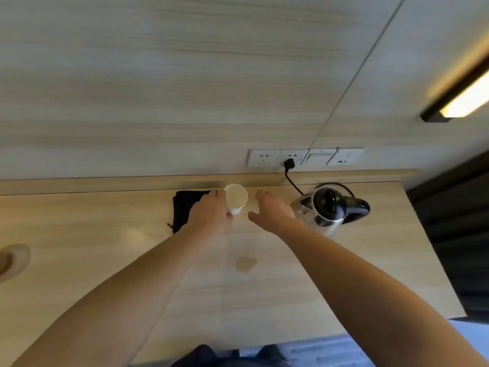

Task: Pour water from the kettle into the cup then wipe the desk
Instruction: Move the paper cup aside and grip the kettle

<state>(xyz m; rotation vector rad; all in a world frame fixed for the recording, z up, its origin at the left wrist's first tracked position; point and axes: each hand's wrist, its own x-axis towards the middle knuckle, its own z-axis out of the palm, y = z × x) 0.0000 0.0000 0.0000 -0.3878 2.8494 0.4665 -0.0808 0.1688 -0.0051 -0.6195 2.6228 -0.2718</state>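
Observation:
A white paper cup [236, 197] stands upright near the back of the wooden desk [264, 287]. My left hand [211, 211] is against the cup's left side, fingers curled around it. My right hand [272, 209] hovers just right of the cup, fingers spread, holding nothing. A glass kettle [328, 210] with a black lid and handle stands to the right of that hand, plugged in by a black cord [292, 181]. A black cloth [185, 207] lies left of the cup, partly under my left hand. A small puddle [246, 264] sits mid-desk.
A row of wall sockets [304, 157] runs above the desk's back ledge. The desk's right edge [428, 247] drops off beside the kettle. A round wooden object [13, 260] shows at the far left. A lit lamp strip [465, 99] hangs at upper right.

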